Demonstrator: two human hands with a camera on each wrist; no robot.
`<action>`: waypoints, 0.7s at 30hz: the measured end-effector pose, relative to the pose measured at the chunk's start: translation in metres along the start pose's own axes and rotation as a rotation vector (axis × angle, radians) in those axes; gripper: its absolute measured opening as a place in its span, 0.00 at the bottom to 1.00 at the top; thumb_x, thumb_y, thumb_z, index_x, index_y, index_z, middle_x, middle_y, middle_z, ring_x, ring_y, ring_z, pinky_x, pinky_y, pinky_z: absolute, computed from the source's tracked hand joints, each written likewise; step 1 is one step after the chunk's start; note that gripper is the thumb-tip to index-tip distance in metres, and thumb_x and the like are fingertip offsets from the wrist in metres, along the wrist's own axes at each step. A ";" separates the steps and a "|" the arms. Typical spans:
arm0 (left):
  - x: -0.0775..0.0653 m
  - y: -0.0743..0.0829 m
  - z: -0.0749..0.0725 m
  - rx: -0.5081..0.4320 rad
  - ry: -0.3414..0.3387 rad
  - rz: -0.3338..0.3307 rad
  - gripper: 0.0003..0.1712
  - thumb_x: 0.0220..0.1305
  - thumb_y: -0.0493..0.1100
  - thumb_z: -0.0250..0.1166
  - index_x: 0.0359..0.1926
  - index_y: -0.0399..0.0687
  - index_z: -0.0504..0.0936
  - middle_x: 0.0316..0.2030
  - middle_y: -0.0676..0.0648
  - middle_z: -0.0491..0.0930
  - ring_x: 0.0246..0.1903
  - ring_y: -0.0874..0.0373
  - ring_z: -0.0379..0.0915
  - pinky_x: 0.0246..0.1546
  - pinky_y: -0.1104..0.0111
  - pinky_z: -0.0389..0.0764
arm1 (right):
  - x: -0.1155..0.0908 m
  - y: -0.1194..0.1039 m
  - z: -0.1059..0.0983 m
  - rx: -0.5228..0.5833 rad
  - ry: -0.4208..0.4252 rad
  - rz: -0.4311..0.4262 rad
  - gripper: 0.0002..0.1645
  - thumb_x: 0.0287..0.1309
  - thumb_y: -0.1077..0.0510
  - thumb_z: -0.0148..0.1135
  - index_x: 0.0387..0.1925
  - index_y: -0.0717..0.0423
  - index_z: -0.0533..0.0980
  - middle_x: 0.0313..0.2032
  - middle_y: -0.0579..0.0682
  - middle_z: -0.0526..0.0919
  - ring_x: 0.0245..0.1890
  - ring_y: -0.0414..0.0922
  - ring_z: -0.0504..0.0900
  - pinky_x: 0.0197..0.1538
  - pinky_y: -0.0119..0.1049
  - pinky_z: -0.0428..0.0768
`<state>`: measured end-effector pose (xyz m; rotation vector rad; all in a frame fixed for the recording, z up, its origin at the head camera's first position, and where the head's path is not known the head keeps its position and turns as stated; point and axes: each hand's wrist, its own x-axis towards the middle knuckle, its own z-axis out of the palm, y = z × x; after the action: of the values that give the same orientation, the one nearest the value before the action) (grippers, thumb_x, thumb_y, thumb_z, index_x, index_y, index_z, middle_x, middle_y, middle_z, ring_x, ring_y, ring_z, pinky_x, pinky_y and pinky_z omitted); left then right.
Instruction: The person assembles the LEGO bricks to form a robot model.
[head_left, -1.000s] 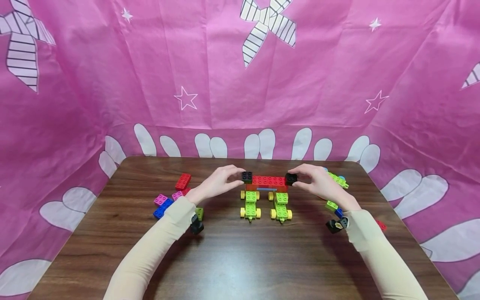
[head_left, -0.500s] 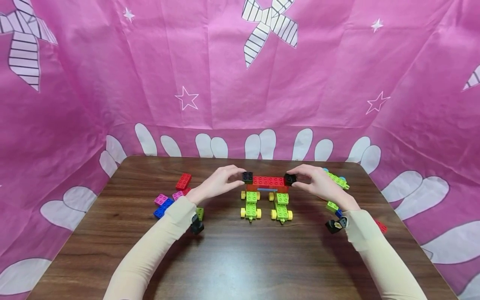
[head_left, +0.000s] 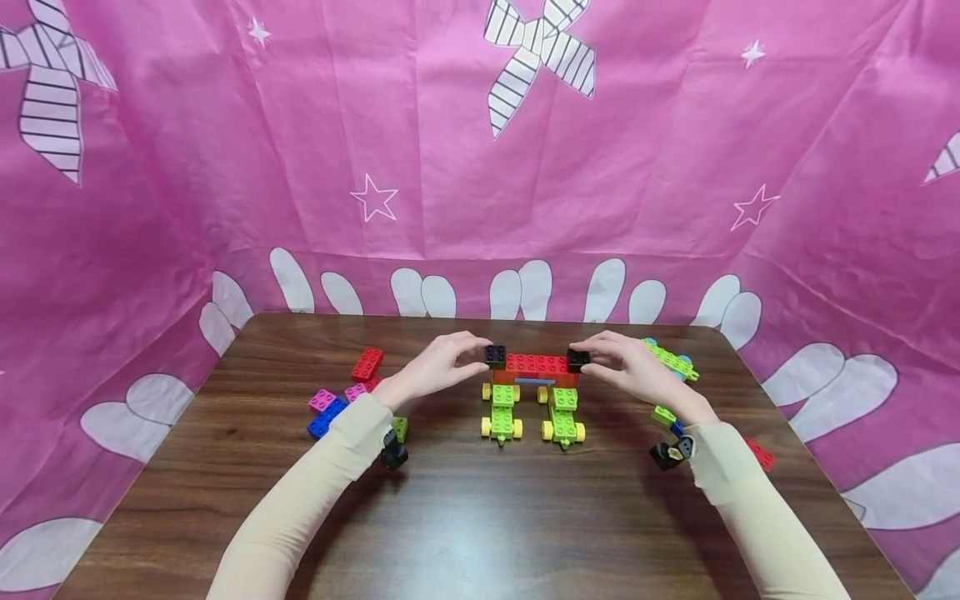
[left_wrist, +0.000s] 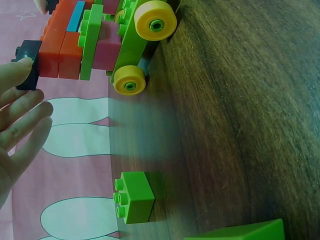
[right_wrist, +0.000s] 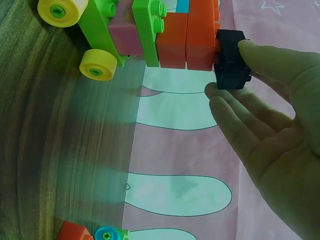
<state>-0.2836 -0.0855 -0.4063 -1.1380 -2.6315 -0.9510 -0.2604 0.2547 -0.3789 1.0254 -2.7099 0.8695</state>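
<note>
In the middle of the table a brick build has a row of red bricks (head_left: 536,364) on top. Two lime-green wheeled bases, left (head_left: 502,423) and right (head_left: 564,425), with yellow wheels, stand under it. My left hand (head_left: 447,360) pinches a black brick (head_left: 495,357) at the row's left end, thumb in front. At the right end my right hand (head_left: 633,364) pinches another black brick (head_left: 578,360). In the right wrist view this black brick (right_wrist: 231,55) sits slightly askew against the red bricks' top. A blue piece (left_wrist: 76,16) shows in the build's front.
Left of the build lie a red brick (head_left: 367,363), pink brick (head_left: 322,400), blue brick (head_left: 327,417) and green brick (head_left: 401,427). On the right are a lime wheeled base (head_left: 672,360), a green brick (head_left: 663,415) and a red brick (head_left: 760,454). A pink curtain (head_left: 450,208) hangs behind.
My right hand has moved slightly left with its black brick, further over the red row's right end. The left hand and its black brick have stayed nearly still.
</note>
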 end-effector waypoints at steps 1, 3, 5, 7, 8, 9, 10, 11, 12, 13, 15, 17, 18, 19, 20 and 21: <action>0.000 0.000 0.000 -0.001 -0.001 -0.003 0.20 0.60 0.45 0.64 0.54 0.49 0.77 0.42 0.50 0.81 0.43 0.58 0.78 0.47 0.64 0.79 | 0.000 0.000 0.000 0.003 0.002 -0.003 0.22 0.57 0.56 0.63 0.55 0.51 0.76 0.47 0.48 0.80 0.45 0.44 0.83 0.49 0.36 0.81; 0.000 0.000 0.000 -0.003 -0.002 -0.006 0.20 0.60 0.45 0.64 0.54 0.49 0.77 0.42 0.50 0.81 0.43 0.58 0.78 0.47 0.64 0.79 | 0.000 0.002 0.001 0.006 0.006 -0.010 0.22 0.57 0.57 0.63 0.55 0.52 0.76 0.46 0.48 0.80 0.45 0.44 0.83 0.49 0.36 0.81; 0.000 0.000 0.000 -0.005 -0.001 -0.007 0.20 0.60 0.45 0.64 0.54 0.49 0.77 0.42 0.49 0.81 0.43 0.58 0.78 0.47 0.64 0.79 | 0.000 0.004 0.002 -0.008 0.014 -0.018 0.23 0.56 0.57 0.64 0.55 0.51 0.76 0.46 0.48 0.81 0.45 0.44 0.83 0.48 0.37 0.81; 0.000 0.000 0.000 -0.004 0.001 -0.005 0.20 0.60 0.44 0.64 0.54 0.49 0.77 0.42 0.50 0.81 0.43 0.59 0.78 0.47 0.64 0.79 | -0.001 0.004 0.002 -0.034 0.023 -0.020 0.24 0.55 0.57 0.65 0.55 0.50 0.75 0.48 0.47 0.81 0.46 0.43 0.82 0.49 0.38 0.81; 0.000 0.001 0.000 -0.005 0.003 -0.004 0.20 0.60 0.44 0.64 0.54 0.49 0.78 0.42 0.50 0.81 0.43 0.58 0.78 0.47 0.64 0.79 | -0.001 0.005 0.003 -0.047 0.029 -0.021 0.24 0.54 0.56 0.65 0.55 0.49 0.75 0.48 0.47 0.81 0.46 0.43 0.82 0.49 0.38 0.80; 0.000 0.001 0.000 -0.004 0.004 -0.003 0.20 0.60 0.44 0.64 0.54 0.49 0.78 0.41 0.50 0.81 0.43 0.58 0.78 0.47 0.64 0.79 | -0.001 0.004 0.003 -0.059 0.034 -0.022 0.24 0.54 0.56 0.66 0.55 0.48 0.75 0.48 0.46 0.82 0.47 0.42 0.82 0.48 0.38 0.80; 0.000 0.001 0.000 -0.004 0.005 -0.002 0.20 0.60 0.44 0.65 0.54 0.49 0.78 0.41 0.50 0.81 0.42 0.58 0.78 0.47 0.64 0.79 | -0.001 0.004 0.003 -0.072 0.040 -0.023 0.24 0.53 0.56 0.66 0.54 0.48 0.76 0.48 0.45 0.82 0.47 0.42 0.81 0.48 0.38 0.80; 0.000 0.001 0.000 -0.004 0.007 -0.002 0.20 0.60 0.44 0.65 0.54 0.49 0.78 0.41 0.51 0.81 0.42 0.58 0.78 0.47 0.64 0.79 | -0.001 0.005 0.003 -0.080 0.045 -0.028 0.24 0.53 0.56 0.67 0.54 0.47 0.76 0.48 0.45 0.82 0.46 0.41 0.81 0.48 0.38 0.80; 0.000 0.001 0.000 -0.005 0.007 -0.002 0.20 0.60 0.44 0.65 0.54 0.49 0.78 0.41 0.51 0.81 0.42 0.58 0.78 0.47 0.64 0.79 | -0.001 0.005 0.003 -0.075 0.047 -0.031 0.24 0.53 0.56 0.67 0.53 0.47 0.76 0.48 0.45 0.82 0.46 0.41 0.81 0.48 0.37 0.80; -0.001 0.001 0.000 -0.005 0.007 -0.003 0.20 0.60 0.44 0.65 0.54 0.49 0.78 0.41 0.51 0.81 0.42 0.58 0.78 0.47 0.64 0.79 | -0.001 0.005 0.003 -0.069 0.049 -0.033 0.23 0.53 0.57 0.67 0.52 0.48 0.77 0.47 0.45 0.82 0.45 0.41 0.82 0.47 0.37 0.80; -0.001 0.001 0.000 -0.003 0.006 -0.005 0.20 0.60 0.44 0.65 0.54 0.49 0.78 0.41 0.51 0.81 0.43 0.58 0.78 0.47 0.64 0.79 | -0.001 0.006 0.003 -0.057 0.045 -0.029 0.21 0.53 0.57 0.66 0.51 0.48 0.77 0.46 0.45 0.82 0.44 0.41 0.82 0.46 0.36 0.81; -0.001 0.001 0.000 -0.001 0.004 -0.008 0.20 0.60 0.45 0.64 0.54 0.49 0.77 0.42 0.51 0.81 0.43 0.58 0.78 0.47 0.64 0.79 | -0.001 0.007 0.003 -0.036 0.039 -0.019 0.21 0.54 0.57 0.66 0.51 0.48 0.77 0.46 0.46 0.82 0.43 0.41 0.83 0.46 0.35 0.81; -0.001 0.001 0.000 -0.001 0.003 -0.009 0.20 0.60 0.45 0.64 0.54 0.49 0.77 0.42 0.50 0.81 0.43 0.58 0.78 0.47 0.64 0.79 | -0.001 0.007 0.003 -0.027 0.034 -0.010 0.21 0.54 0.57 0.66 0.51 0.48 0.77 0.46 0.46 0.82 0.43 0.41 0.84 0.46 0.35 0.81; -0.001 0.001 0.000 0.001 0.002 -0.009 0.20 0.60 0.45 0.64 0.54 0.49 0.77 0.42 0.50 0.81 0.43 0.59 0.78 0.47 0.64 0.79 | -0.001 0.007 0.002 -0.018 0.032 -0.004 0.21 0.54 0.57 0.65 0.51 0.48 0.77 0.46 0.46 0.82 0.43 0.42 0.84 0.46 0.35 0.81; -0.001 0.000 0.000 0.005 0.003 -0.008 0.21 0.60 0.45 0.64 0.55 0.49 0.77 0.42 0.50 0.81 0.43 0.59 0.78 0.47 0.65 0.79 | -0.001 0.008 0.003 -0.007 0.031 -0.003 0.21 0.54 0.57 0.65 0.52 0.49 0.77 0.46 0.47 0.82 0.43 0.43 0.84 0.46 0.35 0.81; -0.001 0.000 0.000 0.009 0.004 -0.007 0.21 0.60 0.45 0.64 0.55 0.49 0.77 0.42 0.50 0.81 0.43 0.59 0.78 0.47 0.65 0.79 | -0.001 0.008 0.003 0.008 0.032 -0.001 0.21 0.54 0.58 0.65 0.52 0.50 0.77 0.46 0.49 0.82 0.43 0.44 0.84 0.45 0.36 0.82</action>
<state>-0.2827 -0.0860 -0.4065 -1.1251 -2.6356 -0.9408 -0.2643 0.2585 -0.3852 1.0053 -2.6811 0.8893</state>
